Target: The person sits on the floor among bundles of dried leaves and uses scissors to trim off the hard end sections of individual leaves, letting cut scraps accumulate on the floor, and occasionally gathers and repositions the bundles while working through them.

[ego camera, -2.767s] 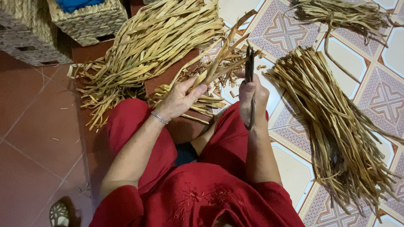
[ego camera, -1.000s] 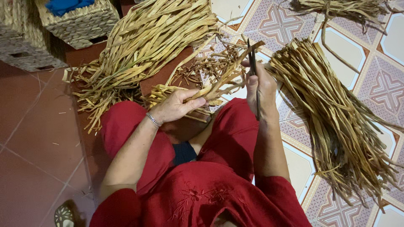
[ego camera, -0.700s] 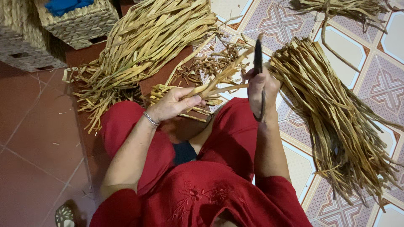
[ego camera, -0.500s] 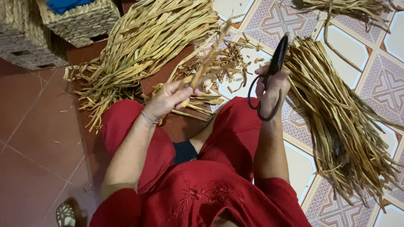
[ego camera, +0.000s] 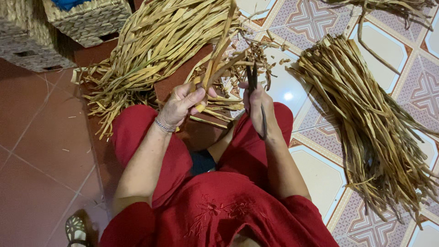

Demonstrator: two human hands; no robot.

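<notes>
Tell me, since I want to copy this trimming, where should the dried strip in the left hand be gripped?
Probably low on the dried strip, near its base, where the left hand already pinches it between thumb and fingers. Come from the left side: the strip rises tilted and the scissors in the right hand stand right of it. A low grip leaves the long upper part free.

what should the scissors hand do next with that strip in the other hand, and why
Probably close the scissors across the strip's tip. The left hand holds one dried strip upright, its upper part leaning toward the blades, and the right hand has the dark scissors raised right beside it. Short trimmed scraps already lie on the floor just beyond, which suggests trimming.
</notes>
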